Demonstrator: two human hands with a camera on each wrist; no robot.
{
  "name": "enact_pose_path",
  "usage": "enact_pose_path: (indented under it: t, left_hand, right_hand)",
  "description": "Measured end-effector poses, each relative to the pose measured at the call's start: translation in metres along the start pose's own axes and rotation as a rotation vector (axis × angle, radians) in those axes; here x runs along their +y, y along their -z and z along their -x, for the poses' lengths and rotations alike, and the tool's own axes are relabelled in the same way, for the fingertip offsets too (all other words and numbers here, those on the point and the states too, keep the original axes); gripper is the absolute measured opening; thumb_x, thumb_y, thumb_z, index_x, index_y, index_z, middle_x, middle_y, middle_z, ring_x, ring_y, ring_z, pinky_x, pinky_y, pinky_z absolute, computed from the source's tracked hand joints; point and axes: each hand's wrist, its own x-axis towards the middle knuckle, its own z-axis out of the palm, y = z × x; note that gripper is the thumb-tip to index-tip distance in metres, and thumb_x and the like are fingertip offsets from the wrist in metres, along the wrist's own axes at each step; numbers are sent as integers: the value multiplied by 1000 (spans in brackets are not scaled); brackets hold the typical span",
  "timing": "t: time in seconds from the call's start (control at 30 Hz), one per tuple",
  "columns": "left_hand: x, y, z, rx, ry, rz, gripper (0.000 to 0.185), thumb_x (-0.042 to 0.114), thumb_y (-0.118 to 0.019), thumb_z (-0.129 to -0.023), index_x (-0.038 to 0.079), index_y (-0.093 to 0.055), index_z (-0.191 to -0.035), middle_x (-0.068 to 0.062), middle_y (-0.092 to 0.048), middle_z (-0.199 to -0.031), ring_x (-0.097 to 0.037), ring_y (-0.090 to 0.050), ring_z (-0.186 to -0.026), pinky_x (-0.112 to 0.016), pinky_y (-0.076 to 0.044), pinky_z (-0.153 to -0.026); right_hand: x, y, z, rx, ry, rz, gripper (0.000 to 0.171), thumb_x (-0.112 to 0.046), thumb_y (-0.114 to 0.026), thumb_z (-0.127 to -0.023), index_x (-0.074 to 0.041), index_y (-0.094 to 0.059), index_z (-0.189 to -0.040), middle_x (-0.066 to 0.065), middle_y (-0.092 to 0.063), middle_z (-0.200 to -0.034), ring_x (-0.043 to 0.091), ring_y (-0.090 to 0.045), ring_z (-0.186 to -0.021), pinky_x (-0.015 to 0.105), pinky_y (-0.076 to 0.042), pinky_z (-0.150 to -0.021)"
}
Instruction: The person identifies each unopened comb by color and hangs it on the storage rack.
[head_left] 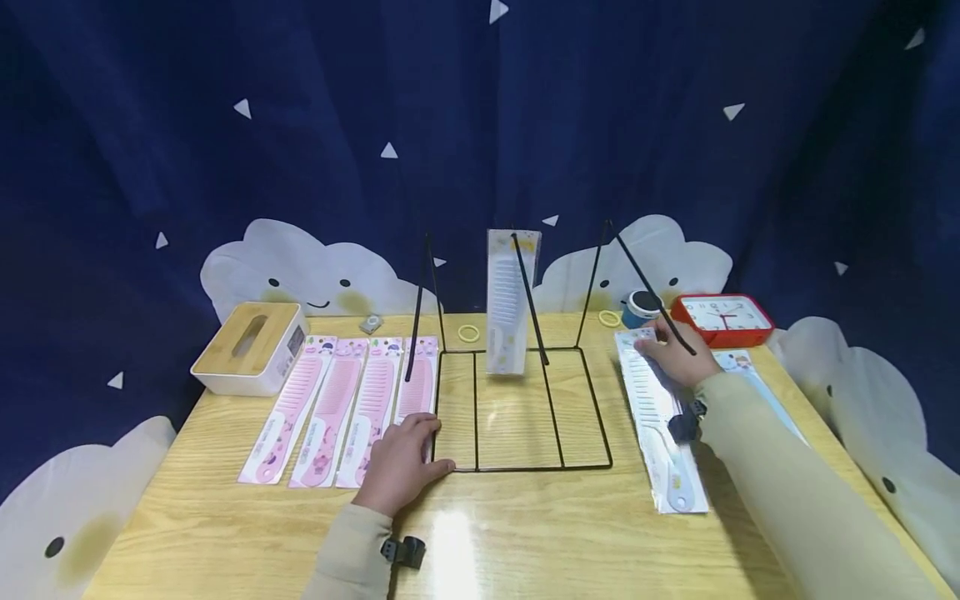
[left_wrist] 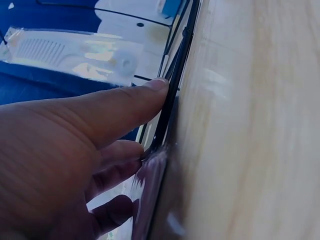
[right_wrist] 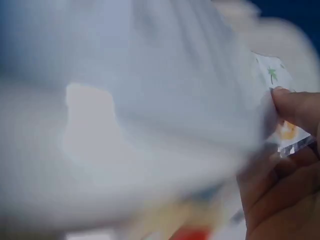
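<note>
The right hand (head_left: 678,357) pinches the top end of a white comb pack (head_left: 660,421) lying on the table (head_left: 525,533), right of the wire rack (head_left: 517,408). The left hand (head_left: 401,462) presses flat on the rack's front left corner, fingers relaxed. One comb (head_left: 510,304) hangs there already. I judge the pick-up is starting; next the pack's hole must meet a rod.

Two bare hands, long beige sleeves on both arms, small black strap-mounted device at each wrist

Head view bright, glare on table (head_left: 450,533), edges bowed; both wrist views blurred, blue-tinted.
</note>
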Motion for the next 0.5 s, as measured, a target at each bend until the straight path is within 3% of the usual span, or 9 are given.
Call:
enact_pose_path:
  t: [0.1,0.27,0.37,0.5]
  left_hand:
    - [1,2,0,2,5,1,66,40,-86,-77,5,-65,-129,-8,-60,-137,-35,-59,-111,-54,-47,-91]
    - [2,3,0,0,10,1,66,39,-86,-77,5,-65,-129,-8,-59,-137,-33,-60,-109,-53,-48,-90]
    - [2,2,0,-3,7,4,66,39,-86,-77,5,-65,-129,-8,-59,-138,-34,-60,-109,-53,-48,-90]
    - [3,1,0,-12,13,9,66,39,-86,-77,5,-65,-130,-8,-59,-138,-34,-59,-111,-54,-47,-92]
  right_hand:
    - [-49,2,19,-14,164,-113,23,-24,-65,-99,-3,-61,-109,18,-64,-110,26,-59,-94,35,-47,-79]
    - [-125,3,70,8,453,-289,9,-6,-69,-94,-1,-65,-101,10,-69,-86,13,-60,-67,24,-50,-57]
    - [-160,4,104,14,549,-363,9,-1,-71,-91,-6,-67,-98,2,-65,-78,9,-53,-59,23,-45,-50]
    - [-192,5,133,10,626,-476,15,6,-71,-88,-7,-67,-96,1,-66,-82,11,-54,-58,24,-47,-50]
